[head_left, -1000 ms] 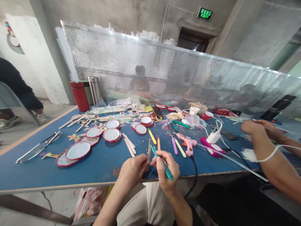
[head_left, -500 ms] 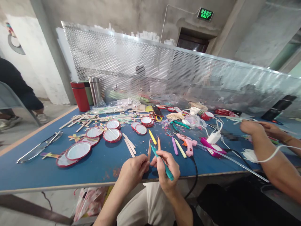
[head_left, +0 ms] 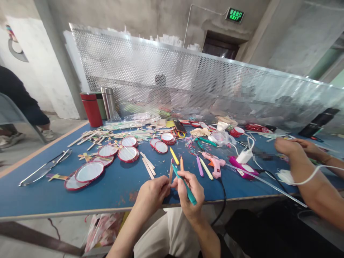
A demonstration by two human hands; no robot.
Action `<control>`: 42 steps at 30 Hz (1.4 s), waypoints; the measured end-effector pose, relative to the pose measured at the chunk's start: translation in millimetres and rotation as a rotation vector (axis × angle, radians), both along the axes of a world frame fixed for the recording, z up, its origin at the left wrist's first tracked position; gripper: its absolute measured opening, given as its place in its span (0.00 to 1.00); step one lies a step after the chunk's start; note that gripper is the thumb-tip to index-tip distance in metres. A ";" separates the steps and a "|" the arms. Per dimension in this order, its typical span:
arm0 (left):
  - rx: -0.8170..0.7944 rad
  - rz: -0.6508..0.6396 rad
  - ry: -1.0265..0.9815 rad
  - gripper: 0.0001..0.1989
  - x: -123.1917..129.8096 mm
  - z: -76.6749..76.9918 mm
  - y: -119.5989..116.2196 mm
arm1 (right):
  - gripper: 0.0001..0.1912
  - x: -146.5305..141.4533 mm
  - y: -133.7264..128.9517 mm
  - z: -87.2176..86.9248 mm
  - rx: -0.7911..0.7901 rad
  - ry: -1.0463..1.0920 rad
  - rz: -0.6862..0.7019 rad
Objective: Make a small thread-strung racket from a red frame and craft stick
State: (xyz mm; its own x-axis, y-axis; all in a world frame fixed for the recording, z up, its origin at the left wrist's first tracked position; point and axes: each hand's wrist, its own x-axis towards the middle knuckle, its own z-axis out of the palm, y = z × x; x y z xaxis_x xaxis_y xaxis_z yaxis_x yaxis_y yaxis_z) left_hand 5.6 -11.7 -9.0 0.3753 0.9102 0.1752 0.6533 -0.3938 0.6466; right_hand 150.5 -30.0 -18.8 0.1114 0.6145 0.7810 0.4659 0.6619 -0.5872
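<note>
Near the table's front edge, my left hand is closed on the lower end of a wooden craft stick, which points away from me and has a reddish tip. My right hand grips a teal marker, its tip beside the stick; whether it touches cannot be made out. Just beyond lie an orange marker and a yellow marker. To their right are a purple marker and a pale yellow marker. Plain craft sticks rest left of my hands.
A pink glue gun with a black cord lies right, beside a magenta power strip. Red-rimmed round discs spread over the left. A red flask stands at the back left. A co-worker's arms work at the right.
The teal marker and my right hand have shifted very slightly left. My left hand keeps its hold on the craft stick, almost unmoved.
</note>
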 end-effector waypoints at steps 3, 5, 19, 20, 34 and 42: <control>0.000 -0.006 -0.008 0.11 0.2 0.4 0.0 | 0.09 0.2 1.1 -1.1 -0.018 0.006 0.003; -0.001 -0.009 -0.013 0.11 0.1 0.4 0.1 | 0.08 0.3 1.2 -1.1 -0.025 0.012 0.010; 0.001 -0.001 0.000 0.12 0.4 2.3 -0.3 | 0.07 -1.4 -2.0 6.3 -0.020 -0.015 -0.006; -0.001 0.000 0.003 0.12 0.4 2.5 -0.4 | 0.07 -1.3 -2.0 6.6 -0.016 -0.017 -0.007; -0.023 0.002 0.007 0.12 0.0 5.2 -1.2 | 0.07 -2.8 -2.4 1.5 -0.042 0.158 -0.019; -0.004 -0.005 0.003 0.11 -0.2 1.7 -0.6 | 0.07 -2.5 -2.2 6.0 -0.018 0.069 -0.005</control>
